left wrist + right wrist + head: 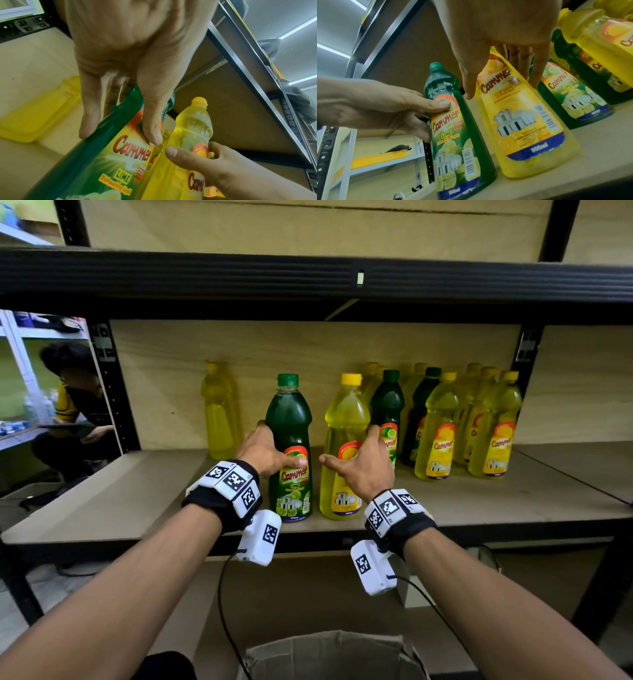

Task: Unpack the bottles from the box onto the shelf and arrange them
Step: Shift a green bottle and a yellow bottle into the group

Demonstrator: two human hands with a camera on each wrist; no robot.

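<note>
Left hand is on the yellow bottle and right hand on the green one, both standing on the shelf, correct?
Swapped: the left hand holds the green bottle, the right hand the yellow bottle. Both stand on the shelf, per the head view.

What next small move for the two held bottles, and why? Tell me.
Probably slide both back and right toward the row. The left hand grips the green bottle and the right hand the yellow bottle; both stand upright near the shelf's front edge, apart from the row.
</note>
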